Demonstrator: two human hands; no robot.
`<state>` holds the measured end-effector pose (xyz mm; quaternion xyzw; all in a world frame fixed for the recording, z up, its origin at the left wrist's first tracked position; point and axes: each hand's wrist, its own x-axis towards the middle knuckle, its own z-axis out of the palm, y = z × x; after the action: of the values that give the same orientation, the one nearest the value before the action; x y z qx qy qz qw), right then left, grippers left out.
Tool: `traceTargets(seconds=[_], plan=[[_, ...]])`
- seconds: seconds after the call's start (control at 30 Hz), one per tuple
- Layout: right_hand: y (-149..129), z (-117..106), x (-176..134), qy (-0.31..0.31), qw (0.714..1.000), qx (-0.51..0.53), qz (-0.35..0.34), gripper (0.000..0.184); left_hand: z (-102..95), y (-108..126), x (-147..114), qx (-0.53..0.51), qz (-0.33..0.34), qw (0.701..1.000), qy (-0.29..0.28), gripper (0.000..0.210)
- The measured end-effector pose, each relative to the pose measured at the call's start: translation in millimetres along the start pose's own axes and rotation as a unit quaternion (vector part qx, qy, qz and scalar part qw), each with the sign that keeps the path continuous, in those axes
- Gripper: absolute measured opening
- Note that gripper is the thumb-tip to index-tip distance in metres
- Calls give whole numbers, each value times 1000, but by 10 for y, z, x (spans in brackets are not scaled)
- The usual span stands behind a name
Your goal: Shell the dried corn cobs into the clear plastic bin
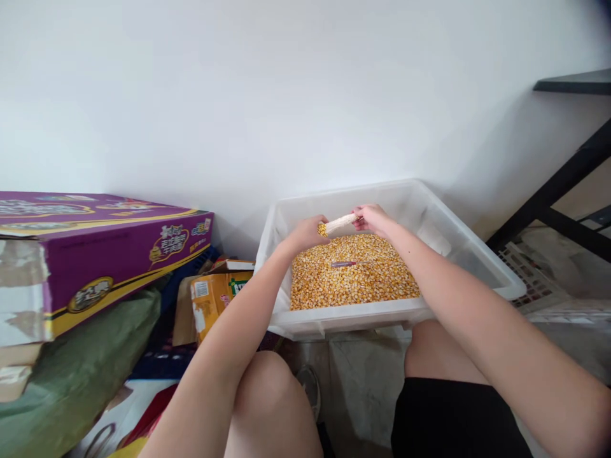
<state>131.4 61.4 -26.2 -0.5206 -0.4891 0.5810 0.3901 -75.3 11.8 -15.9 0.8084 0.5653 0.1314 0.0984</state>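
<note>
Over the tub [353, 313], the corn cob [340, 224] lies crosswise, its kernelled end gripped in your left hand [307, 233], its bare end pinched by your right hand [373, 219].

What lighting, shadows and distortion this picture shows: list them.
Head view: soft light on the white wall, faint shadow left of the black frame; same view: right forearm looms large, wide-angle style, corn kernels fairly distinct.

Tub [353, 315] open above, wall [286, 95] behind (close)
</note>
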Motion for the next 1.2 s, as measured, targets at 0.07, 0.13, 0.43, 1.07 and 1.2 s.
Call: traceTargets(seconds=[0.07, 0.13, 0.43, 1.07, 1.2], plan=[[-7, -61, -7, -40, 999, 2, 9, 14, -21, -78, -1, 33, -8, 999, -14, 48], [-33, -85, -26, -83, 995, -49, 10, 9, -38, -108, -17, 96, -1, 995, -31, 39], [53, 265, -202, -279, 886, -369, 15, 18, -9, 362, -102, 238, 120, 963, -31, 33], [-276, -276, -184, -169, 984, 35, 38, 9, -11, -145, -1, 96, -16, 995, 22, 30], [-246, -207, -175, -146, 988, 46, -12, 7, 29, -70, 10, 33, -4, 999, -6, 34]])
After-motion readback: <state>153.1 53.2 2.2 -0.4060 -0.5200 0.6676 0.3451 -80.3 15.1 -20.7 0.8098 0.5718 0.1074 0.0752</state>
